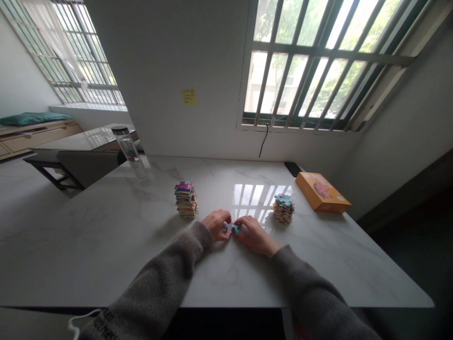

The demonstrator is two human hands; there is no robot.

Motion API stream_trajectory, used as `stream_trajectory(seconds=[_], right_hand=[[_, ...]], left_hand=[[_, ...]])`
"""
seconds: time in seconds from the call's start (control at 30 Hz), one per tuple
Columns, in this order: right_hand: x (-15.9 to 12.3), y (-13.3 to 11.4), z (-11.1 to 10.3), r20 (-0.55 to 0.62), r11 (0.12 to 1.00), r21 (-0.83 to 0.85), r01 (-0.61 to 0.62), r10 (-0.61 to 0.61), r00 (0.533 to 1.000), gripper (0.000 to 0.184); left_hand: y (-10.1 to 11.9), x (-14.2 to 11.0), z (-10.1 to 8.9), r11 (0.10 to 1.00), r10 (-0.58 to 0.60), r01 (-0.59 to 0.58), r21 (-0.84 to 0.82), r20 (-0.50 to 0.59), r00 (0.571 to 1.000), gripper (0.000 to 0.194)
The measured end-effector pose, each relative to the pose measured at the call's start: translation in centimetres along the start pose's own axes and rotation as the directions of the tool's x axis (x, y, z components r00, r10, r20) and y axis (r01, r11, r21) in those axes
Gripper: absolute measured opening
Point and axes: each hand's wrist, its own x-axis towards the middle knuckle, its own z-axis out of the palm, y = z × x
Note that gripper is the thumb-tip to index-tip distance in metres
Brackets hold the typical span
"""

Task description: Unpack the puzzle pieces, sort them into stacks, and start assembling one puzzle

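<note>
My left hand and my right hand meet low over the middle of the white table. Between their fingertips are small jigsaw puzzle pieces, pale blue on the left side and teal on the right. Each hand pinches one side, and the fingers partly cover the pieces. To the left of my left hand rises a tall stack of puzzle pieces with a purple one on top. A shorter stack of puzzle pieces, topped with teal, stands right of my right hand.
An orange box lies at the table's right edge, with a black phone behind it. A clear bottle stands at the back left. The marble-patterned table meets the wall at its back; a yellow note hangs there.
</note>
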Motion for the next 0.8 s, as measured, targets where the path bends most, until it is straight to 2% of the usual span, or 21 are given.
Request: stream_trajectory(seconds=[0.13, 0.2, 0.27, 0.33, 0.43, 0.5, 0.53, 0.63, 0.8], right_hand=[[-0.1, -0.7, -0.4, -0.092, 0.998, 0.035, 0.046, -0.042, 0.995, 0.028], [-0.3, -1.1, -1.1, -0.194, 0.996, -0.025, 0.080, -0.084, 0.977, 0.028], [-0.6, -1.0, -2.5, -0.339, 0.991, -0.120, 0.051, -0.089, 0.937, 0.027], [-1.0, -0.2, -4.5, -0.511, 0.977, -0.210, -0.046, -0.069, 0.857, 0.024], [-1.8, 2.3, -7.8, -0.731, 0.933, -0.273, -0.233, -0.043, 0.681, 0.022], [-2.4, 4.2, -9.3, -0.778, 0.908, -0.275, -0.317, -0.016, 0.628, 0.023], [-2.6, 5.0, -9.8, -0.782, 0.898, -0.275, -0.343, -0.002, 0.623, 0.023], [-2.8, 6.8, -10.2, -0.753, 0.884, -0.282, -0.374, 0.038, 0.657, 0.024], [-2.6, 7.4, -9.5, -0.707, 0.874, -0.274, -0.402, 0.101, 0.700, 0.023]], left_hand=[[-0.1, -0.2, -0.3, 0.979, 0.029, -0.048, -0.196, -0.097, 0.995, 0.038], [0.0, -0.3, -0.7, 0.952, 0.044, -0.096, -0.291, -0.180, 0.983, 0.056], [0.2, -0.4, -1.1, 0.937, 0.051, -0.130, -0.325, -0.240, 0.969, 0.066], [0.3, -0.5, -1.3, 0.944, 0.068, -0.145, -0.297, -0.255, 0.965, 0.062], [0.5, -0.5, -1.1, 0.966, 0.102, -0.145, -0.216, -0.199, 0.975, 0.054], [0.7, -0.5, -0.8, 0.976, 0.113, -0.138, -0.169, -0.150, 0.982, 0.051], [0.7, -0.4, -0.6, 0.979, 0.114, -0.135, -0.153, -0.138, 0.984, 0.050], [0.9, -0.4, -0.4, 0.983, 0.111, -0.130, -0.126, -0.148, 0.983, 0.047], [0.6, -0.3, -0.3, 0.984, 0.132, -0.148, -0.098, -0.151, 0.980, 0.044]])
